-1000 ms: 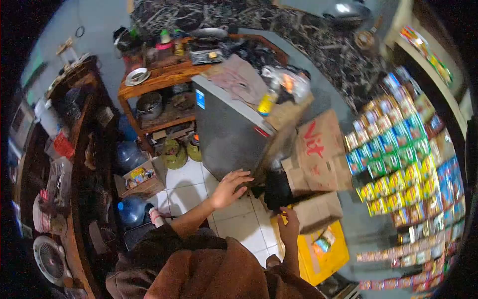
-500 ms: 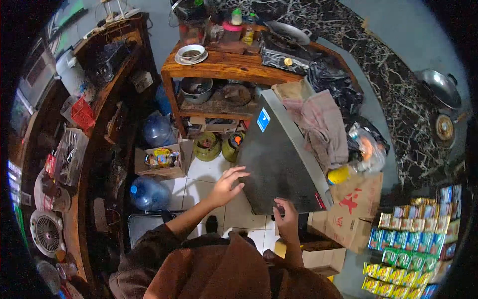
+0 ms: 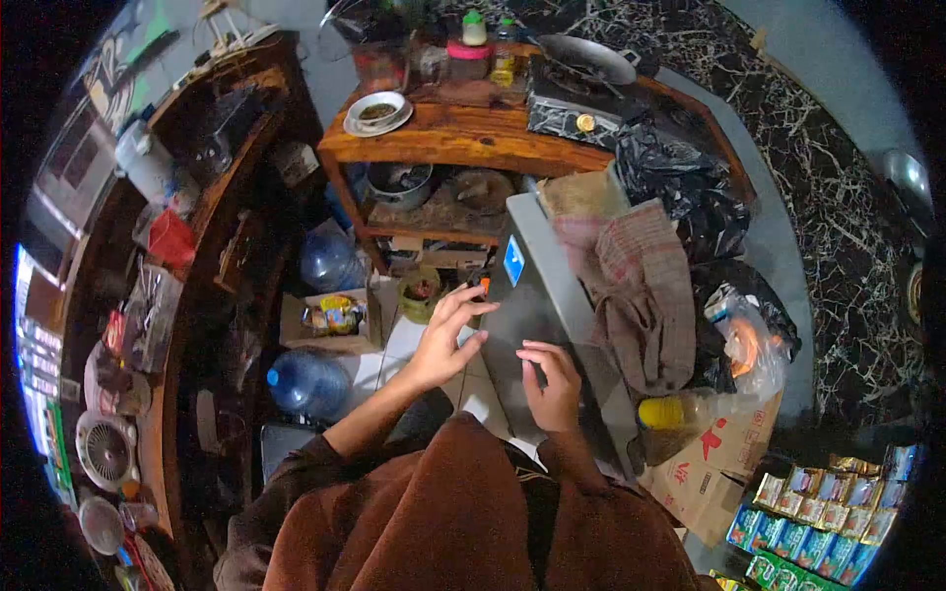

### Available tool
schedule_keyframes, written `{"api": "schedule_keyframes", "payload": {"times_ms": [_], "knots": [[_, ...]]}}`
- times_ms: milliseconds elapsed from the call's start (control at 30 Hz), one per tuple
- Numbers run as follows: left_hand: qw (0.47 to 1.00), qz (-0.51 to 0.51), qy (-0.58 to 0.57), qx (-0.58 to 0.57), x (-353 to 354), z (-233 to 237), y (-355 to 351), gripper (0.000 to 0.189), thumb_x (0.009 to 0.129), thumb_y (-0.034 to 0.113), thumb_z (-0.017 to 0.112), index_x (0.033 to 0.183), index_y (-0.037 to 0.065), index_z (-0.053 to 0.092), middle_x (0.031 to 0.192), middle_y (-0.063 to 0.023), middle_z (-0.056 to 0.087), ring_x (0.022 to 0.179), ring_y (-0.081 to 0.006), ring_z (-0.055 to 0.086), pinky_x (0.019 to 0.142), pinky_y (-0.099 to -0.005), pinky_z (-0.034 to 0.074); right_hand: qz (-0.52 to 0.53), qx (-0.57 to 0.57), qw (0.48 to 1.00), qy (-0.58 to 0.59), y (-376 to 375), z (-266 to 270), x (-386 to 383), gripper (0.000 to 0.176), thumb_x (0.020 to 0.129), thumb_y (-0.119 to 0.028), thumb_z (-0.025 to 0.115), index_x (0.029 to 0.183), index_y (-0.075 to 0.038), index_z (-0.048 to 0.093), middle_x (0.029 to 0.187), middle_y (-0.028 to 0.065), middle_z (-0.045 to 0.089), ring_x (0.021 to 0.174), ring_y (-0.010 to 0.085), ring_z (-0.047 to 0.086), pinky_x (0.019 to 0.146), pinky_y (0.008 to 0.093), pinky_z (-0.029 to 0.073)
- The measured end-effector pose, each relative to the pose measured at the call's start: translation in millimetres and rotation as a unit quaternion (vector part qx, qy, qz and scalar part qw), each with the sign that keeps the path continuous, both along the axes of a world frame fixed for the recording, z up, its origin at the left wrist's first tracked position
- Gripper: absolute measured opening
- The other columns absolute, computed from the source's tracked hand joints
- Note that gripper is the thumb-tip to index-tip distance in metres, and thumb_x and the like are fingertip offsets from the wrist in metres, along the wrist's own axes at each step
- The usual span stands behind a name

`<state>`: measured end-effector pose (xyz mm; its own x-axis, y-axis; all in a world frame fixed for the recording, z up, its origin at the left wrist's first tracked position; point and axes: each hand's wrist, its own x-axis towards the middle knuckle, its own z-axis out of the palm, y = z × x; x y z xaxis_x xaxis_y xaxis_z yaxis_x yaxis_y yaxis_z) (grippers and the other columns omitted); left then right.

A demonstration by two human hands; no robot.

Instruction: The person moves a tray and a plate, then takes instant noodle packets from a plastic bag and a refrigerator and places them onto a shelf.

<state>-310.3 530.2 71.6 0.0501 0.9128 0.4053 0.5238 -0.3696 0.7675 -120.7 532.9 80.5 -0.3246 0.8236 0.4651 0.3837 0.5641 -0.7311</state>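
My left hand (image 3: 448, 340) hovers in front of a dark grey appliance door (image 3: 532, 330), its fingers stretched out and apart, holding nothing. To its right, my right hand (image 3: 550, 384) overlaps the same door, with loosely bent fingers apart and nothing in them. A blue sticker (image 3: 513, 261) marks the door's upper part, just beyond the left fingertips. Checked and brown cloths (image 3: 645, 295) lie along the grey edge on the right side. A green gas cylinder (image 3: 419, 294) stands on the floor behind my left hand.
A wooden table (image 3: 443, 146) at the back carries a bowl (image 3: 376, 110) and a stove (image 3: 572, 113). Water jugs (image 3: 307, 382) and a box of packets (image 3: 335, 317) sit on the floor at left. Black bags (image 3: 680, 177), flattened cardboard (image 3: 714, 443) and hanging sachets (image 3: 808, 522) are at right.
I have moved closer to the appliance. My right hand has gone up and slightly left, nearer my left hand; both stay empty. The view has shifted, and fewer sachets show.
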Motion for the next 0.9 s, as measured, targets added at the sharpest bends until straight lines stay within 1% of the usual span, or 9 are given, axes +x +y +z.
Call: {"api": "schedule_keyframes", "payload": {"times_ms": [200, 300, 367, 500, 567, 633, 700, 833, 900], "knots": [[0.996, -0.06, 0.052, 0.043, -9, -2, 91, 0.035, 0.073, 0.007, 0.057, 0.108, 0.011, 0.054, 0.124, -0.0099, 0.041, 0.118, -0.0334, 0.034, 0.097, -0.0435, 0.027, -0.082, 0.06, 0.994, -0.049, 52, -3, -18, 0.015, 0.072, -0.002, 0.056, 0.086, -0.006, 0.059, 0.097, 0.0094, 0.054, 0.088, 0.0295, 0.052, 0.077, 0.0381, 0.04], [0.984, -0.111, 0.109, 0.086, -19, -8, 149, 0.033, 0.073, 0.008, 0.057, 0.106, 0.012, 0.054, 0.122, -0.009, 0.042, 0.116, -0.0328, 0.036, 0.096, -0.0484, 0.026, -0.178, 0.073, 0.974, -0.119, 78, -1, -38, 0.014, 0.074, -0.002, 0.056, 0.087, -0.007, 0.058, 0.098, 0.0094, 0.054, 0.088, 0.0288, 0.052, 0.078, 0.0377, 0.04], [0.972, -0.164, 0.147, 0.085, -22, -11, 184, 0.03, 0.073, 0.007, 0.058, 0.102, 0.01, 0.055, 0.112, -0.0088, 0.046, 0.111, -0.0316, 0.04, 0.094, -0.0522, 0.025, -0.262, 0.093, 0.951, -0.134, 101, -6, -54, 0.014, 0.074, -0.004, 0.056, 0.089, -0.006, 0.056, 0.097, 0.0104, 0.052, 0.086, 0.0294, 0.05, 0.076, 0.0391, 0.039], [0.93, -0.322, 0.145, 0.099, -36, -4, 233, 0.029, 0.074, 0.013, 0.058, 0.102, 0.009, 0.054, 0.108, -0.0095, 0.047, 0.108, -0.0308, 0.041, 0.092, -0.0478, 0.03, -0.444, 0.047, 0.863, -0.236, 131, -4, -86, 0.017, 0.077, -0.013, 0.055, 0.091, -0.003, 0.053, 0.088, 0.0144, 0.048, 0.081, 0.0314, 0.047, 0.07, 0.041, 0.037], [0.913, -0.378, 0.127, 0.087, -37, -5, 248, 0.03, 0.074, 0.016, 0.058, 0.102, 0.008, 0.054, 0.108, -0.0102, 0.047, 0.107, -0.031, 0.041, 0.091, -0.0462, 0.031, -0.518, -0.059, 0.804, -0.286, 144, -2, -94, 0.024, 0.076, -0.02, 0.054, 0.093, -0.003, 0.051, 0.087, 0.0138, 0.047, 0.082, 0.0303, 0.047, 0.073, 0.0409, 0.036], [0.905, -0.391, 0.134, 0.102, -39, -9, 252, 0.031, 0.075, 0.02, 0.057, 0.103, 0.008, 0.054, 0.108, -0.0124, 0.046, 0.106, -0.0324, 0.041, 0.089, -0.0439, 0.033, -0.555, -0.061, 0.782, -0.276, 150, 1, -98, 0.027, 0.076, -0.023, 0.055, 0.091, -0.002, 0.049, 0.084, 0.0153, 0.045, 0.08, 0.0313, 0.046, 0.072, 0.0407, 0.036], [0.89, -0.435, 0.118, 0.07, -38, -3, 254, 0.031, 0.078, 0.02, 0.056, 0.106, 0.008, 0.052, 0.109, -0.0136, 0.044, 0.106, -0.0354, 0.038, 0.091, -0.0472, 0.03, -0.565, -0.064, 0.78, -0.261, 151, 1, -98, 0.028, 0.076, -0.024, 0.055, 0.09, -0.001, 0.049, 0.086, 0.0159, 0.045, 0.082, 0.0318, 0.045, 0.072, 0.0409, 0.036], [0.896, -0.397, 0.143, 0.138, -33, -3, 254, 0.033, 0.079, 0.025, 0.052, 0.106, 0.007, 0.051, 0.106, -0.0146, 0.045, 0.102, -0.0356, 0.04, 0.089, -0.046, 0.032, -0.566, -0.088, 0.78, -0.251, 151, 7, -102, 0.027, 0.075, -0.023, 0.056, 0.091, -0.003, 0.05, 0.089, 0.0141, 0.047, 0.085, 0.0298, 0.046, 0.073, 0.0396, 0.037], [0.902, -0.383, 0.135, 0.149, -29, -3, 252, 0.033, 0.079, 0.026, 0.051, 0.106, 0.007, 0.051, 0.105, -0.0147, 0.046, 0.101, -0.0357, 0.041, 0.088, -0.0456, 0.032, -0.574, -0.033, 0.777, -0.255, 151, 4, -98, 0.021, 0.074, -0.022, 0.057, 0.085, -0.004, 0.052, 0.086, 0.0124, 0.048, 0.083, 0.029, 0.047, 0.072, 0.039, 0.038]]}}
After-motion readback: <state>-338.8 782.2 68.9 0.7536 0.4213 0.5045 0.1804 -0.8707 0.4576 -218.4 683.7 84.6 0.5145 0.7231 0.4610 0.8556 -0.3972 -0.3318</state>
